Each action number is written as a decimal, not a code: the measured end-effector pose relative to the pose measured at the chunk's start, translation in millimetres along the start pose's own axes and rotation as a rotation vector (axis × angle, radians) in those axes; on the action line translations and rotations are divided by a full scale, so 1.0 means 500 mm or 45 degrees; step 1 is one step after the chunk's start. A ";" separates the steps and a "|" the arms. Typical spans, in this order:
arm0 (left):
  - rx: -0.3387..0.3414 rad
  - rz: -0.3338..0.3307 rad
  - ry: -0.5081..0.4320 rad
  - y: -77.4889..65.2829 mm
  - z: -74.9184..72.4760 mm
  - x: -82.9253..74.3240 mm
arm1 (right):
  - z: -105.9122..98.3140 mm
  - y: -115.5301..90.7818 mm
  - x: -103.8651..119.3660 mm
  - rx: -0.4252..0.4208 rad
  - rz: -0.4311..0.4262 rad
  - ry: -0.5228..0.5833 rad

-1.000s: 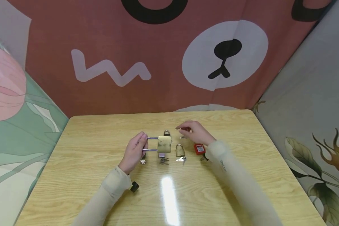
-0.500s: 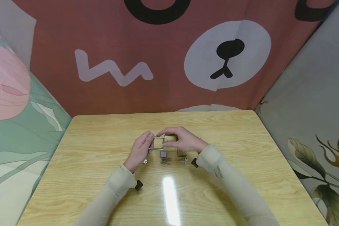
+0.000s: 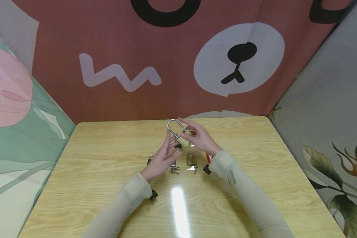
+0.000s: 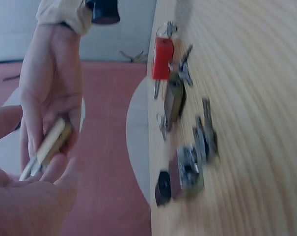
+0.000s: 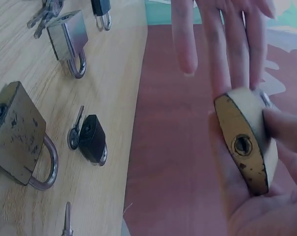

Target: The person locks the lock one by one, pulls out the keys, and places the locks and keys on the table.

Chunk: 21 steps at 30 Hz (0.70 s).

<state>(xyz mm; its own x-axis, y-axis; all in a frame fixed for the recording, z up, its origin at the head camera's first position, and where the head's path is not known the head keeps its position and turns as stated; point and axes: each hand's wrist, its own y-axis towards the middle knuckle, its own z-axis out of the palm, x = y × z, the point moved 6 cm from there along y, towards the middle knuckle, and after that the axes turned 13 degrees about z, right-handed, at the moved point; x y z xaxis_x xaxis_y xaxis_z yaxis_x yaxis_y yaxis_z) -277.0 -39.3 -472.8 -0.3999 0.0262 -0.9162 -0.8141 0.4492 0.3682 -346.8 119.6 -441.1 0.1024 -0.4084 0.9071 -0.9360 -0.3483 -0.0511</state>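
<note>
A brass padlock (image 3: 184, 141) with a long silver shackle is held above the table, tilted so the shackle points up and left in the head view. My right hand (image 3: 203, 139) grips its body between thumb and fingers. The keyhole end of this padlock (image 5: 242, 145) faces the right wrist camera, and no key sits in it. My left hand (image 3: 161, 160) is spread beside it, fingers straight. Its fingertips reach the shackle and body; in the right wrist view the left fingers (image 5: 239, 49) extend behind the padlock.
On the wooden table (image 3: 113, 158) below lie a brass padlock (image 3: 191, 159) with keys (image 3: 192, 168), a small black padlock (image 5: 93, 140), a silver padlock (image 5: 69, 37) and a red padlock (image 4: 163, 58). A printed cloth (image 3: 122, 99) hangs behind the table.
The long-shackle padlock has turned from lying sideways to shackle up and left, and moved away from me. My left hand has let go of the shackle; my right hand has taken the body.
</note>
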 end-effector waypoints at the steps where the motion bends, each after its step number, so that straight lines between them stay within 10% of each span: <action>1: 0.016 -0.001 0.016 0.002 0.006 -0.002 | -0.003 0.000 -0.001 -0.022 -0.001 0.013; 21: 0.054 -0.057 0.178 0.121 0.055 0.028 | -0.059 0.021 -0.034 -0.231 0.179 0.128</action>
<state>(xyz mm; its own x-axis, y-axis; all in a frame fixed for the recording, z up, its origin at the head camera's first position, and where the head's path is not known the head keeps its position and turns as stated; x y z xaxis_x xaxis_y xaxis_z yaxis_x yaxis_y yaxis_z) -320.1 12.9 -467.9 -0.4206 -0.1179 -0.8996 -0.8152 0.4843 0.3177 -368.1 147.9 -444.6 -0.0584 -0.3527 0.9339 -0.9847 -0.1334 -0.1120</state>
